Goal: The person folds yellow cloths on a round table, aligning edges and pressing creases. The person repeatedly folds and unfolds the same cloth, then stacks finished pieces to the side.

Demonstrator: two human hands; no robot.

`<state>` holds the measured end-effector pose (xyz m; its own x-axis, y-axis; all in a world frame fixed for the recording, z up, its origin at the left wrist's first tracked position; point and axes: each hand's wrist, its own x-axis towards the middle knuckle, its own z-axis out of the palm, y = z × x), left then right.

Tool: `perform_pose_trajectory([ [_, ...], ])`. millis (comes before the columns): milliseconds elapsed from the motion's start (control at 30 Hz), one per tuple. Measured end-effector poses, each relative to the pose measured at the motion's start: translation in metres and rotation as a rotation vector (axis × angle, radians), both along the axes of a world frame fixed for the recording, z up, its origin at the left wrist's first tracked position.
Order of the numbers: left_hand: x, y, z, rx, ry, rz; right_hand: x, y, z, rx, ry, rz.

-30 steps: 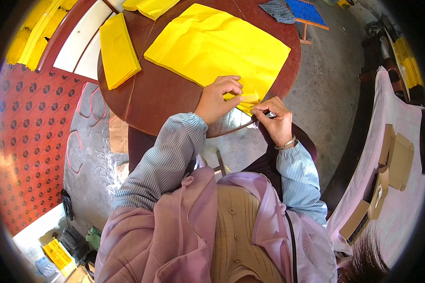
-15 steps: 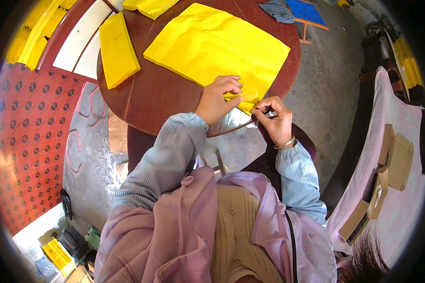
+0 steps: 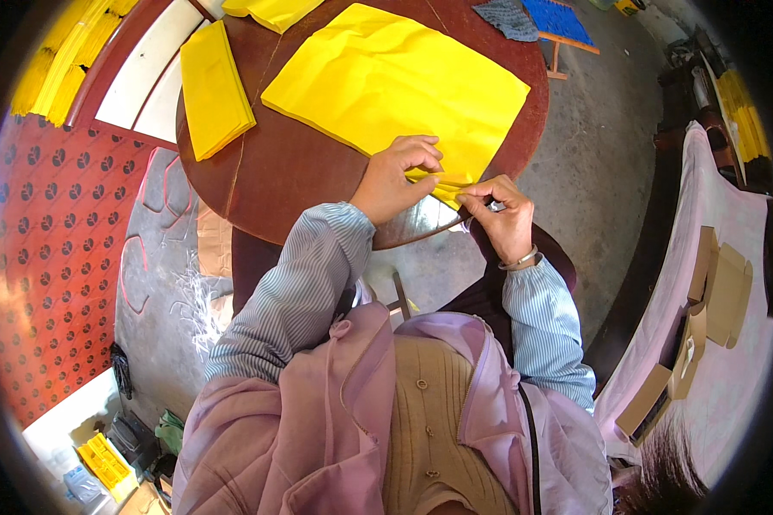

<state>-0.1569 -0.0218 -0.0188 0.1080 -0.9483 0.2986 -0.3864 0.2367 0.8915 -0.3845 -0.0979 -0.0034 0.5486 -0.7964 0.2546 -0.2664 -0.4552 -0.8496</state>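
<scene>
A large yellow sheet (image 3: 395, 81), soft and lightly creased, lies across the round brown table (image 3: 292, 184). Its near corner is gathered into narrow folds at the table's front edge. My left hand (image 3: 391, 182) has its fingers curled over that corner, the thumb stretched along the folds. At the right end of the same folds, my right hand (image 3: 505, 219) pinches the edge between thumb and forefinger. Whether the sheet is one layer or several I cannot tell.
Left on the table sits a folded yellow stack (image 3: 215, 90), with another yellow piece (image 3: 275, 10) at the far edge. A grey cloth (image 3: 507, 19) lies at the far right, near a blue-topped stool (image 3: 560, 26). Opened cardboard boxes (image 3: 721, 292) rest on a pink-covered surface at right.
My right hand's fingertips have shifted slightly along the folded corner, and the folds lie flatter under my left thumb. The rest looks the same.
</scene>
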Motion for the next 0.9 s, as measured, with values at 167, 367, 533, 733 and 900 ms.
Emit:
perform_pose_trajectory([
  [167,0.000,0.002,0.004,0.009,-0.065,-0.013,0.001,0.000,-0.002,0.031,-0.017,-0.014],
  [367,-0.009,-0.002,-0.004,-0.008,0.003,0.094,-0.001,0.003,0.001,0.086,-0.031,0.022],
  [533,-0.009,-0.002,-0.004,0.049,0.040,0.117,-0.002,0.001,0.006,-0.140,0.035,0.085],
  [733,-0.007,-0.003,-0.003,0.022,0.013,0.101,-0.002,0.000,0.004,-0.148,0.049,0.070],
  [900,-0.004,-0.002,-0.004,0.006,0.015,0.049,-0.001,0.000,0.002,-0.045,0.029,0.020],
])
